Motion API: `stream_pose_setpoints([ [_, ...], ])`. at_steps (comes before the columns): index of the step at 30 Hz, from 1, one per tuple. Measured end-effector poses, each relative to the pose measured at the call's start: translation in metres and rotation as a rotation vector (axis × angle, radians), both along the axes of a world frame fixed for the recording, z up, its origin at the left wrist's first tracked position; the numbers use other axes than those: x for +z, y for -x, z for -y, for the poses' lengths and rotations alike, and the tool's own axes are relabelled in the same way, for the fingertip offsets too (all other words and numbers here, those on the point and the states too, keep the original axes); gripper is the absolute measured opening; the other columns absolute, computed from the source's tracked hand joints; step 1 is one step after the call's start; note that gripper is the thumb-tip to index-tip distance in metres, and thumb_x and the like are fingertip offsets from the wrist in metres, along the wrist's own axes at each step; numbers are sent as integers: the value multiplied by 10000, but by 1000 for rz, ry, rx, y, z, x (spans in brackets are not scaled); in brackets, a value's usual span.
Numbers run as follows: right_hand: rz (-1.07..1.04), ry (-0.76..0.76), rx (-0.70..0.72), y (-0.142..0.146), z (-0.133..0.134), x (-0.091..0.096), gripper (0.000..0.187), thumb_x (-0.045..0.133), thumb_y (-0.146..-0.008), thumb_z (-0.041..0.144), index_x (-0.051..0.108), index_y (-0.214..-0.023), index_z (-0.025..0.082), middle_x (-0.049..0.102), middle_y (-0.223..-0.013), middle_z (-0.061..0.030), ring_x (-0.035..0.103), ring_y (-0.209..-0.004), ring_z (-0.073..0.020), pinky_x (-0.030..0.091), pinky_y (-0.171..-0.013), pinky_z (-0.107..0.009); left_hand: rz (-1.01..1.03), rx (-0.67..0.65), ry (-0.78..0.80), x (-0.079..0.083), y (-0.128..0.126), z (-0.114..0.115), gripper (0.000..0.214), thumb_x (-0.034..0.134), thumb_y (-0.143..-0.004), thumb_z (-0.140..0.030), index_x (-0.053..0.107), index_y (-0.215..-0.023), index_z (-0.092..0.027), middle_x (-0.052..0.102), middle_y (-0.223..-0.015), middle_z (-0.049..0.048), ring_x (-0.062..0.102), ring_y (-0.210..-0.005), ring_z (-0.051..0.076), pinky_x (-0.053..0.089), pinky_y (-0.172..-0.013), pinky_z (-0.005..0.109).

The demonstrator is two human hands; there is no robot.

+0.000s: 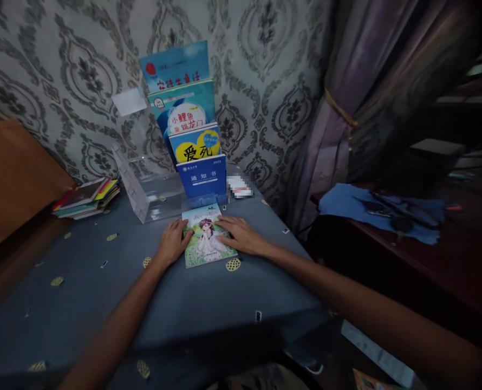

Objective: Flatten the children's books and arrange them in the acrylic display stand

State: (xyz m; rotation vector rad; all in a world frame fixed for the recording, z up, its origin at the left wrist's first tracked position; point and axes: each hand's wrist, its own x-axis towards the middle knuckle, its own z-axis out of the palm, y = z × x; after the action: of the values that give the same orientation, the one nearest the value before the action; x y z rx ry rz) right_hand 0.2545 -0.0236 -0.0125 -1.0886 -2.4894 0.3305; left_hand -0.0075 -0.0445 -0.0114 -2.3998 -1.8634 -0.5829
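1. Currently, head view, the thing in hand: a thin booklet (207, 238) with a cartoon girl on its cover lies flat on the table (103, 281), just near of the clear stand (151, 189) and not yet in it.
2. Head view, left hand (171, 241): laid on the booklet's left edge, fingers loosely spread with the tips on the cover. It is not closed round anything.
3. Head view, right hand (241, 235): lies flat and wide over the booklet's right edge and far right corner, palm down, gripping nothing.
4. Head view, done so far, as I judge it: four books stand upright in the stepped stand, one behind the other.
   - The dark blue book (202, 176) is nearest.
   - Behind it comes the yellow-and-blue book (195, 145).
   - Behind that is the teal book (183, 111).
   - The light blue book (175, 65) is farthest and highest.
5. Head view, the right side of the stand looks full. Its left side looks see-through, with no book in it that I can make out.
6. Head view, left to do, as a judgement: the booklet is not lifted, and a stack of books (87, 197) sits on the far left of the table, well apart from both hands. So the work looks partway through.
7. Head view, surroundings: a blue cloth (346, 203) lies on dark furniture to the right, under a curtain (346, 81). Both are away from the hands.
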Motion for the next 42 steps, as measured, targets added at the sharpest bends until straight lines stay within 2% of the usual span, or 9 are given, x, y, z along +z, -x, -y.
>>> stream_pose_setpoints([
  [8, 65, 12, -130, 26, -42, 5, 500, 521, -1015, 427, 564, -1444, 174, 499, -1546, -183, 466, -1433, -325, 358, -1161, -532, 103, -24, -7, -11, 4, -8, 395, 504, -985, -348, 624, -1298, -139, 646, -1368, 184, 540, -1357, 318, 403, -1154, 519],
  [15, 84, 7, -170, 32, -41, 2, 501, 478, -1035, 389, 533, -1473, 151, 477, -1567, -173, 449, -1448, -310, 328, -1186, -497, 226, -41, 5, -19, 6, -12, 397, 544, -945, -344, 653, -1274, -149, 657, -1359, 177, 522, -1374, 339, 355, -1184, 519],
  [18, 83, -4, -171, 33, -40, -1, 501, 478, -1034, 372, 533, -1468, 127, 470, -1567, -188, 447, -1450, -314, 335, -1188, -494, 295, -47, 13, -18, 8, -14, 407, 572, -918, -332, 660, -1268, -144, 674, -1332, 172, 583, -1305, 331, 418, -1137, 491],
  [20, 79, -13, -168, 33, -40, -2, 496, 489, -1027, 357, 545, -1455, 112, 480, -1559, -195, 457, -1443, -314, 354, -1183, -484, 451, -38, 34, -18, 9, -16, 425, 627, -876, -336, 664, -1262, -162, 693, -1302, 154, 625, -1240, 326, 463, -1090, 482],
  [24, 64, -34, -167, 31, -41, -4, 476, 499, -1018, 353, 565, -1436, 135, 504, -1543, -180, 489, -1418, -310, 397, -1161, -479, 1153, -49, 143, -17, 6, -21, 526, 780, -701, -308, 657, -1197, -184, 688, -1309, 129, 642, -1208, 310, 495, -1054, 450],
  [27, 55, -40, -155, 29, -41, -6, 469, 503, -1015, 360, 584, -1413, 127, 522, -1525, -187, 501, -1407, -308, 400, -1163, -465, 1503, 29, 245, -17, 0, -20, 600, 824, -618, -240, 618, -1179, -194, 680, -1311, 122, 696, -1102, 280, 560, -944, 405],
  [33, -76, -15, -133, 21, -40, -12, 470, 540, -987, 378, 586, -1403, 166, 524, -1509, -191, 504, -1392, -333, 415, -1143, -517, 1646, 59, 556, -7, -2, -12, 455, 830, -624, -123, 641, -1038, -141, 778, -919, 97, 758, -808, 231, 620, -735, 326],
  [37, -222, 35, -144, 12, -39, -10, 537, 613, -936, 394, 564, -1410, 149, 585, -1380, -195, 584, -1274, -323, 477, -1075, -473, 1683, -14, 635, 4, 3, -8, 398, 833, -664, -123, 665, -1023, -101, 786, -880, 114, 767, -780, 232, 638, -722, 325],
  [42, -561, 384, -186, 6, -46, -8, 604, 742, -821, 371, 571, -1370, 190, 711, -1074, -92, 676, -861, -227, 546, -798, -367, 1711, -70, 633, 12, 5, -5, 390, 841, -671, -116, 681, -1026, -105, 795, -929, 112, 774, -801, 228, 647, -749, 319],
])
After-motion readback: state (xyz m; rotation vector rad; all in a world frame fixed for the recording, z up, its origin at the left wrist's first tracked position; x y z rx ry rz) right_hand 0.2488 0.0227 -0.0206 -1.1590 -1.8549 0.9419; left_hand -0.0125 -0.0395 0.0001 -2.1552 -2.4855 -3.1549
